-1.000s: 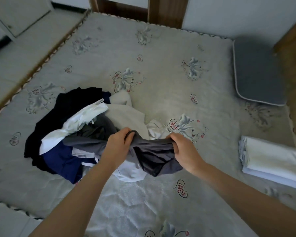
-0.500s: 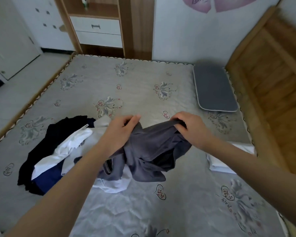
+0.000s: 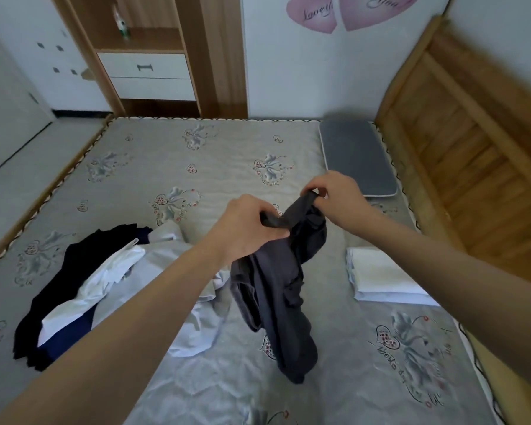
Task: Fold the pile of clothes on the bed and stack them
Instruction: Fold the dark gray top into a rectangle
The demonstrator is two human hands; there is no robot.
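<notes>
**Grey garment lifted clear of the pile**

Where half a second ago the dark grey garment (image 3: 276, 289) sagged low against the heap, it now hangs higher and longer, its lower end just above the bed (image 3: 196, 167). The left hand (image 3: 246, 228) grips one part of its top edge with curled fingers, and the right hand (image 3: 334, 194) pinches the other part slightly farther and to the right. The two hands sit closer together than before.

The pile of clothes (image 3: 83, 286), black, white and navy, lies on the near left of the bed, close to the left edge. A folded white stack (image 3: 383, 277) rests at the right, near the bed's right edge. A grey cushion (image 3: 357, 157) lies in the far right corner beside the wooden headboard (image 3: 472, 142). Bare mattress stretches across the far middle and the near middle below the hanging garment.
</notes>
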